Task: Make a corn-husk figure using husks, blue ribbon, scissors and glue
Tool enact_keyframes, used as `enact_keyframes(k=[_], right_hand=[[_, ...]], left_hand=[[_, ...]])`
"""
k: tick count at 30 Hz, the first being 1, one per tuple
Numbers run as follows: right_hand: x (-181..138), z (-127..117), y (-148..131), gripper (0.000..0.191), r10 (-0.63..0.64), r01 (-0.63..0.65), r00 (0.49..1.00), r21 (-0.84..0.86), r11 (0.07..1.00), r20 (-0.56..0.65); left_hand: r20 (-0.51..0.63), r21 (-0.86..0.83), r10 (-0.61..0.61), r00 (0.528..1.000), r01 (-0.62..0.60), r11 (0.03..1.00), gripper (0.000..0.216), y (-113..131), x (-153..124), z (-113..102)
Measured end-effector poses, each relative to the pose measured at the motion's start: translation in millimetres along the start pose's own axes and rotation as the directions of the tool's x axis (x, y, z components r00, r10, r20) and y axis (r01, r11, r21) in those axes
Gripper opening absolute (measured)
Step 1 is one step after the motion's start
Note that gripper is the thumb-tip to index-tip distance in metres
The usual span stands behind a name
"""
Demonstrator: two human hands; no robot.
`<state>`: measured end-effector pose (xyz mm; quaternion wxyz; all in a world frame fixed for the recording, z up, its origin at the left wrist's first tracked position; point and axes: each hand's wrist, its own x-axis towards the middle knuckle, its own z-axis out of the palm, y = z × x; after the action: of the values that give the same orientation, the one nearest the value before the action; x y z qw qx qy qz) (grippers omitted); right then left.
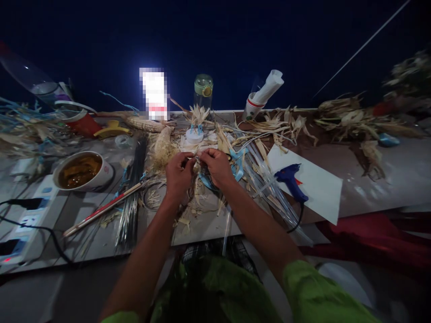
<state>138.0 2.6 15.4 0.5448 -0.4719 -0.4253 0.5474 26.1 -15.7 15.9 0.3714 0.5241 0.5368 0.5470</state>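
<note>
Green cloth garment (215, 287) at bottom, nearest camera, below the table edge; two bare forearms reach up over the cluttered grey tabletop (205, 226). Left hand (180, 172) and right hand (218, 167) meet mid-table, thumbs and fingers pinched on a small pale piece (197, 158) between the fingertips, too small to identify. Just beyond: dried pale husk bundle tied with blue string (198, 117), upright on a round white lid (194, 136). Light-blue ribbon (239, 169) just beside right hand. Further right: clear plastic rods (267, 195), dark-blue glue gun (291, 181) lying partly on a white sheet (325, 193). Left of left hand: thin dark metal wires (129, 211), red-and-tan stick (101, 211), white bowl (97, 183) of brown liquid, white power strip (35, 233).
</note>
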Motion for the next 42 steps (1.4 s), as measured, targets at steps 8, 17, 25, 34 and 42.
enact_keyframes(k=[8, 17, 25, 34, 42], right_hand=[[0.5, 1.5, 1.9, 0.024, 0.007, -0.007, 0.999, -0.02, 1.0, -0.036], [2.1, -1.2, 1.9, 0.02, 0.024, -0.034, 0.994, -0.098, 0.995, -0.105], [2.0, -4.6, -0.8, 0.024, 0.014, -0.034, 0.996, -0.222, 0.975, -0.087], [1.8, -4.2, 1.1, 0.022, 0.024, -0.035, 0.999, -0.301, 0.953, -0.041], [1.4, -5.3, -2.7, 0.023, 0.044, -0.045, 0.999, -0.132, 0.99, -0.014]], left_hand=[[0.015, 0.147, 0.156, 0.988, -0.156, 0.977, 0.007, 0.9, -1.3, -1.4], [0.104, 0.076, 0.034, 0.994, -0.042, 0.996, 0.013, -0.9, -1.0, 0.8], [0.294, -0.236, -0.301, 0.907, 0.374, 0.897, 0.02, 5.3, 4.1, -3.7], [0.45, -0.325, -0.387, 0.804, 0.552, 0.768, 0.027, -0.3, 9.4, -9.4], [0.293, -0.309, -0.257, 0.921, 0.345, 0.886, 0.022, -4.6, 6.9, -1.6]])
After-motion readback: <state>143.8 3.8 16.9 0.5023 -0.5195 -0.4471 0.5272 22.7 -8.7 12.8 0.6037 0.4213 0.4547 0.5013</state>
